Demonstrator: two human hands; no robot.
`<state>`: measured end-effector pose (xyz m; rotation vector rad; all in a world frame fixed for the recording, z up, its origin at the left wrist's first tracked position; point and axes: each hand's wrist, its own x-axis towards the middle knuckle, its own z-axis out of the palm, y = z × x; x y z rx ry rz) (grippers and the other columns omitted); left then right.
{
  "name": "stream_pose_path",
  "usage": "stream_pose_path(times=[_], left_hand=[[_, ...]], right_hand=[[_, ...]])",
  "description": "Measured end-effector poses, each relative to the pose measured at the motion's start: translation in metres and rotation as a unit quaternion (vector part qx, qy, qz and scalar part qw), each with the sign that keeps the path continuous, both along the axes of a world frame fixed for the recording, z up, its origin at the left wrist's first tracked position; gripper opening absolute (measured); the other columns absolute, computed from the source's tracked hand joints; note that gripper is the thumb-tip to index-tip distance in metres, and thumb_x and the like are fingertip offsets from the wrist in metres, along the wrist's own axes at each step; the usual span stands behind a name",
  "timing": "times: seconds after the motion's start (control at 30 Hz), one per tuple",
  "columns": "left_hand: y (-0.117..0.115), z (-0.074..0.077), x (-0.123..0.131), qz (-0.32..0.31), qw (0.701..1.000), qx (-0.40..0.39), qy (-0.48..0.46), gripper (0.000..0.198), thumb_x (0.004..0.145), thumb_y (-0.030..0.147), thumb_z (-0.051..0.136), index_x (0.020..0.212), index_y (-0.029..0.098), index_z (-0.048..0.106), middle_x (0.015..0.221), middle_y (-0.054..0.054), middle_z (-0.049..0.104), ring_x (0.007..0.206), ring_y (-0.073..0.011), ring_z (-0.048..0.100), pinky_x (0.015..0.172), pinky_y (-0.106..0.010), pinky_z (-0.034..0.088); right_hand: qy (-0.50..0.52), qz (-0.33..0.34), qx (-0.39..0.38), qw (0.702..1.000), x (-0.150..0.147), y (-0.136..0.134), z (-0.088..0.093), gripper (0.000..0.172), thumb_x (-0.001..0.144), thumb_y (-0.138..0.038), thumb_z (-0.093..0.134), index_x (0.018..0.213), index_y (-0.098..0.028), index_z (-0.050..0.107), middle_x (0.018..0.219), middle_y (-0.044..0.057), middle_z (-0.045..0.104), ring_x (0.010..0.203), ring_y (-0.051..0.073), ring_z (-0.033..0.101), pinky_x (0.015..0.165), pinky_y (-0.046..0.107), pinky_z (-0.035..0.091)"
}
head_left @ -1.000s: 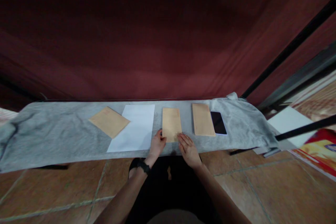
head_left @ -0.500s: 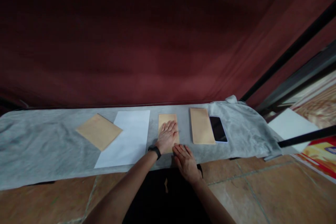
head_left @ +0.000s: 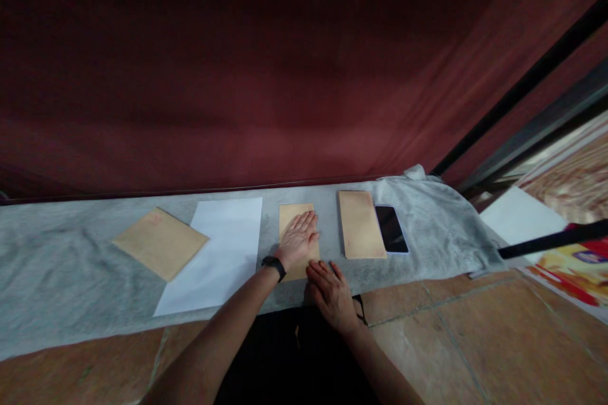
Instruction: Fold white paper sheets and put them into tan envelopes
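A brown paper envelope (head_left: 287,218) lies upright in front of me on a grey cloth. Flat on top of it rests my left hand (head_left: 298,239), fingers stretched out, a dark band at the wrist. My right hand (head_left: 331,291) lies at the envelope's lower right corner, its fingers extended with the tips at the edge. To the left, a second brown envelope (head_left: 161,242) sits at a slant, partly over a white sheet of paper (head_left: 225,253). On the right is a stack or single brown envelope (head_left: 361,224) beside a dark-screened phone (head_left: 392,228).
The grey cloth (head_left: 61,266) covers a long narrow surface against a dark red curtain or wall (head_left: 285,101). A black bar (head_left: 555,237) crosses at the right, near a white board (head_left: 522,218) and a colourful printed package (head_left: 577,266). Tiled floor (head_left: 427,323) lies below.
The view has shifted slightly, so things appear a little further left. My left hand stays flat on the envelope, its thumb now more apart; my right hand keeps its place by the lower corner.
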<state>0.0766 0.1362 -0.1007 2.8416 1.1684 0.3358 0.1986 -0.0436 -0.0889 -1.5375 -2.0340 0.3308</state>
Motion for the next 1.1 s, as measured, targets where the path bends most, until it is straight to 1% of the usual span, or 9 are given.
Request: stream_pose_path(times=[0.17, 0.4, 0.47, 0.6, 0.7, 0.9, 1.0, 1.1], left_hand=[[-0.023, 0.001, -0.008, -0.014, 1.0, 0.002, 0.005, 0.055, 0.101, 0.037, 0.03, 0.151, 0.014, 0.034, 0.158, -0.009, 0.035, 0.149, -0.0189, 0.025, 0.123, -0.041, 0.018], [-0.054, 0.007, -0.02, -0.041, 0.999, -0.009, 0.0, 0.052, 0.103, 0.037, 0.029, 0.15, 0.016, 0.036, 0.159, -0.007, 0.035, 0.149, -0.0185, 0.025, 0.123, -0.043, 0.018], [-0.063, 0.008, -0.023, -0.043, 0.999, -0.015, -0.001, 0.05, 0.103, 0.034, 0.028, 0.15, 0.018, 0.038, 0.158, -0.006, 0.036, 0.148, -0.0182, 0.026, 0.123, -0.043, 0.019], [-0.08, 0.009, -0.031, -0.053, 0.998, -0.018, 0.001, 0.049, 0.103, 0.031, 0.029, 0.15, 0.02, 0.038, 0.158, -0.004, 0.037, 0.148, -0.0185, 0.027, 0.123, -0.043, 0.019], [-0.095, 0.01, -0.038, -0.06, 0.998, -0.009, -0.004, 0.051, 0.102, 0.034, 0.032, 0.152, 0.021, 0.035, 0.158, -0.004, 0.037, 0.148, -0.0192, 0.027, 0.123, -0.044, 0.019], [-0.121, 0.017, -0.055, -0.081, 0.997, -0.001, 0.007, 0.055, 0.101, 0.039, 0.037, 0.154, 0.022, 0.031, 0.159, -0.005, 0.034, 0.149, -0.0205, 0.026, 0.123, -0.044, 0.02], [-0.129, 0.017, -0.063, -0.086, 0.996, -0.002, 0.014, 0.057, 0.101, 0.041, 0.037, 0.154, 0.023, 0.029, 0.16, -0.004, 0.032, 0.149, -0.0198, 0.026, 0.122, -0.043, 0.021], [-0.136, 0.014, -0.069, -0.077, 0.997, 0.0, 0.017, 0.06, 0.1, 0.043, 0.039, 0.155, 0.021, 0.026, 0.16, -0.006, 0.032, 0.148, -0.0194, 0.026, 0.123, -0.043, 0.021]], right_hand=[[0.078, -0.036, -0.004, 0.996, 0.0, 0.001, -0.001, 0.037, 0.096, -0.019, 0.046, 0.129, -0.028, 0.06, 0.134, 0.003, 0.063, 0.131, 0.019, 0.052, 0.117, 0.047, 0.028], [0.164, -0.063, 0.01, 0.984, -0.002, 0.007, -0.005, 0.033, 0.095, -0.015, 0.039, 0.11, -0.025, 0.066, 0.114, 0.003, 0.071, 0.115, 0.016, 0.061, 0.114, 0.042, 0.03], [0.182, -0.076, 0.013, 0.98, -0.002, 0.009, -0.008, 0.03, 0.094, -0.016, 0.039, 0.104, -0.023, 0.066, 0.108, 0.003, 0.071, 0.109, 0.017, 0.062, 0.111, 0.04, 0.033], [0.197, -0.109, 0.02, 0.974, -0.002, 0.01, -0.012, 0.027, 0.094, -0.021, 0.038, 0.098, -0.023, 0.065, 0.1, 0.005, 0.07, 0.1, 0.019, 0.063, 0.098, 0.036, 0.044], [0.187, -0.132, 0.024, 0.973, -0.002, 0.01, -0.014, 0.03, 0.095, -0.023, 0.035, 0.099, -0.023, 0.065, 0.099, 0.005, 0.069, 0.099, 0.02, 0.062, 0.094, 0.034, 0.046], [0.183, -0.15, 0.028, 0.971, -0.003, 0.011, -0.014, 0.036, 0.098, -0.026, 0.032, 0.108, -0.024, 0.066, 0.101, 0.005, 0.07, 0.101, 0.021, 0.062, 0.095, 0.035, 0.046], [0.14, -0.126, 0.03, 0.982, -0.002, 0.009, -0.013, 0.039, 0.099, -0.025, 0.03, 0.116, -0.024, 0.066, 0.11, 0.006, 0.07, 0.108, 0.02, 0.062, 0.099, 0.037, 0.044], [0.031, -0.07, 0.042, 0.996, -0.003, -0.001, -0.015, 0.043, 0.097, -0.02, 0.033, 0.132, -0.021, 0.058, 0.13, 0.007, 0.064, 0.125, 0.02, 0.054, 0.112, 0.041, 0.035]])
